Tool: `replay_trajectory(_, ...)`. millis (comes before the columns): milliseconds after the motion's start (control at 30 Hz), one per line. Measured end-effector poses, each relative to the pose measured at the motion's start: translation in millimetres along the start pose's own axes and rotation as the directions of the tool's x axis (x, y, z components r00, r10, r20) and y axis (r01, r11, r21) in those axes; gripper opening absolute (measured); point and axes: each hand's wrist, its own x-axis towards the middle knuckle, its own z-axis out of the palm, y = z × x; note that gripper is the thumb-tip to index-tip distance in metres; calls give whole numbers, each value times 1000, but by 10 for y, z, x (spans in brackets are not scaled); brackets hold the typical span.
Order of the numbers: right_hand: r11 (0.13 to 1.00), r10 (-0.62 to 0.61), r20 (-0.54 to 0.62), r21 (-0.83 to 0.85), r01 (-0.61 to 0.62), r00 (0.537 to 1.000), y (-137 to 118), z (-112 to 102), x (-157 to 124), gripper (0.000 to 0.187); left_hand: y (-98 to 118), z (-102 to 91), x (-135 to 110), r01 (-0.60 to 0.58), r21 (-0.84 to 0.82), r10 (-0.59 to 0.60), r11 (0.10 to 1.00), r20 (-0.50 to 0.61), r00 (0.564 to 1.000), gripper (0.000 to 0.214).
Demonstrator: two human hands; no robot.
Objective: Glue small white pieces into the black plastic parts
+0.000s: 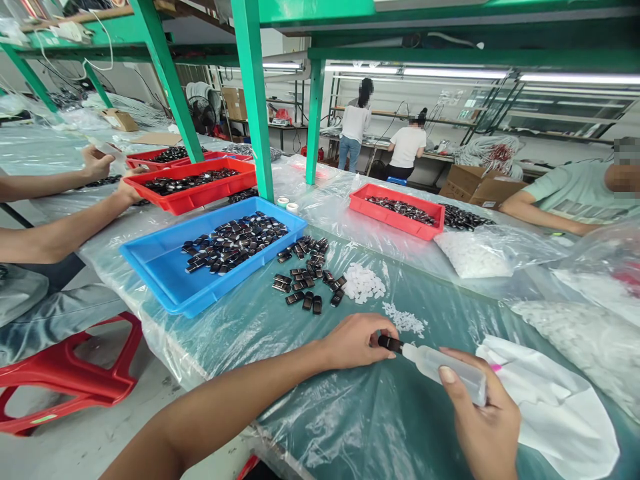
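Note:
My right hand (487,420) is wrapped round a small clear squeeze bottle (453,369) lying almost level, nozzle pointing left. My left hand (357,340) pinches a small black part (389,343) held right at the bottle's nozzle tip. Just beyond my hands lie a scatter of black parts (307,277) and two little heaps of white pieces (364,282) on the plastic-covered table (350,413).
A blue tray (165,267) of black parts sits at left, red trays (200,193) behind it and another red tray (397,210) farther right. A co-worker's arms (60,227) reach in at left; another person sits far right. White cloth (555,407) and bags of white pieces lie right.

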Motion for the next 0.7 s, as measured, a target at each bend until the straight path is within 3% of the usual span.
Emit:
replay_trajectory(167, 997, 44, 30, 57, -46, 999, 17, -7, 24, 39, 9, -5, 0, -4, 17, 4, 1000, -13, 1000, 22)
replay_trajectory(700, 998, 32, 71, 51, -36, 997, 185, -30, 125, 45, 21, -7, -2, -7, 27, 7, 1000, -3, 1000, 20)
